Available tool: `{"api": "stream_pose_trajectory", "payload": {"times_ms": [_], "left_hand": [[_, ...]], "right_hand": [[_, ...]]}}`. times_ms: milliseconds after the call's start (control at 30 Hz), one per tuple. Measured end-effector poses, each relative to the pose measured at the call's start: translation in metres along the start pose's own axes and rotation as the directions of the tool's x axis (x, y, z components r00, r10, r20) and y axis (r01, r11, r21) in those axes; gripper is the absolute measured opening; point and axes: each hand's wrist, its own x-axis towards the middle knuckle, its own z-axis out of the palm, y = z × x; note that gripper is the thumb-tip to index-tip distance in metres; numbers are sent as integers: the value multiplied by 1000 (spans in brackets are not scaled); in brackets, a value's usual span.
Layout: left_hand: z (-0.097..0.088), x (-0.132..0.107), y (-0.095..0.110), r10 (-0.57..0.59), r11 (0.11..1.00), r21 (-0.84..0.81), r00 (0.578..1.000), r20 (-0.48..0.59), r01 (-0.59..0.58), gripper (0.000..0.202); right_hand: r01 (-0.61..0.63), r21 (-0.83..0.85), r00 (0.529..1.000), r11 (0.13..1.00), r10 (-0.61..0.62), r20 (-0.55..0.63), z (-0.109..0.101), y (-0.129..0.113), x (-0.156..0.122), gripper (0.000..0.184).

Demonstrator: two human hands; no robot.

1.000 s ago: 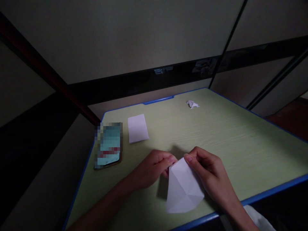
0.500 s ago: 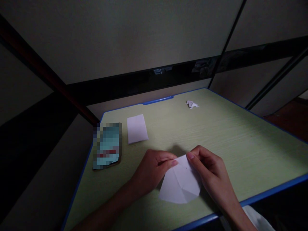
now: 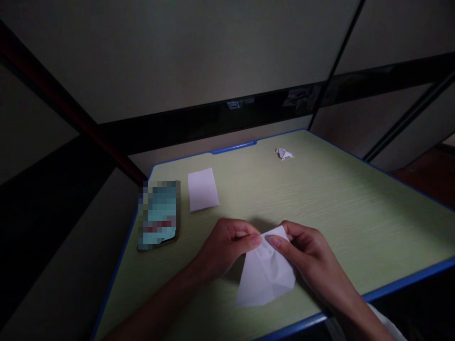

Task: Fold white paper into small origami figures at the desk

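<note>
Between my two hands is a creased sheet of white paper [image 3: 265,279], raised at its far edge, its wider end hanging toward me over the table. My left hand [image 3: 231,246] pinches the paper's upper left corner between thumb and fingers. On the other side, my right hand [image 3: 309,251] grips the upper right part, its thumb lying on top of the sheet and its fingers tucked behind. Soft wrinkles run through the paper below the right thumb. The fingers behind the sheet are partly hidden.
A pale green table [image 3: 337,203] with a blue rim stands against a cabinet [image 3: 213,61]. On it lie a rectangular white paper [image 3: 203,189], a small folded paper figure [image 3: 284,154] at the back, and a blurred-out device, apparently a phone [image 3: 159,213], at the left.
My right thumb has slid left and slightly down across the paper, nearer the left thumb. The sheet has wrinkled, and its upper right corner now shows above the thumb.
</note>
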Motion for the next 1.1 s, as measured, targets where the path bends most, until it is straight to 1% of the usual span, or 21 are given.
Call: {"api": "stream_pose_trajectory", "payload": {"times_ms": [67, 133, 200, 267, 333, 400, 533, 633, 700, 767, 833, 900, 1000, 1100], "left_hand": [[-1, 1, 0, 1, 1000, 2, 1000, 26, -1, 15], [-1, 1, 1, 7, 1000, 29, 1000, 24, -8, 15], [0, 1, 3, 13, 998, 61, 1000, -19, -12, 15], [1, 0, 4, 24, 995, 94, 997, -67, -18, 14], [1, 0, 6, 27, 991, 131, 996, -91, -14, 15], [0, 1, 6, 19, 986, 166, 996, -85, -5, 16], [-6, 3, 5, 17, 978, 206, 999, -36, -9, 19], [-9, 3, 5, 7, 985, 174, 1000, -4, -6, 20], [-10, 2, 6, -8, 992, 127, 1000, 11, 7, 21], [-11, 1, 8, -19, 997, 72, 1000, 0, 19, 21], [-13, 0, 10, -25, 1000, 15, 999, -37, 26, 22], [-14, 0, 12, -38, 999, -36, 998, -52, 36, 23], [-17, 0, 14, -53, 996, -72, 998, -29, 50, 24], [-17, 1, 13, -52, 996, -80, 999, -11, 51, 26]], "right_hand": [[-8, 16, 1000, 1000, 9, -20, 0, 0, 0, 27], [-15, 38, 999, 999, 17, -35, 0, -1, 0, 27], [-27, 64, 999, 998, 29, -24, -1, -1, 1, 25], [-35, 82, 999, 996, 34, 17, -1, -1, 1, 22], [-32, 75, 998, 997, 29, 47, -2, 0, 2, 20], [-19, 51, 999, 999, 17, 49, -2, 0, 2, 20], [19, 2, 999, 1000, -19, 45, -1, -2, 0, 21], [37, -8, 998, 999, -37, 43, 0, -3, -2, 24], [50, -8, 999, 999, -50, 14, -1, -3, -2, 26], [65, -7, 998, 998, -65, -2, -1, -3, -2, 28], [90, -8, 996, 996, -90, 20, -2, -4, -3, 29], [115, -21, 992, 993, -114, 46, -2, -4, -3, 30], [138, -50, 990, 989, -137, 24, -2, -3, -3, 35], [135, -53, 991, 989, -135, 7, -1, -2, -4, 40]]}}
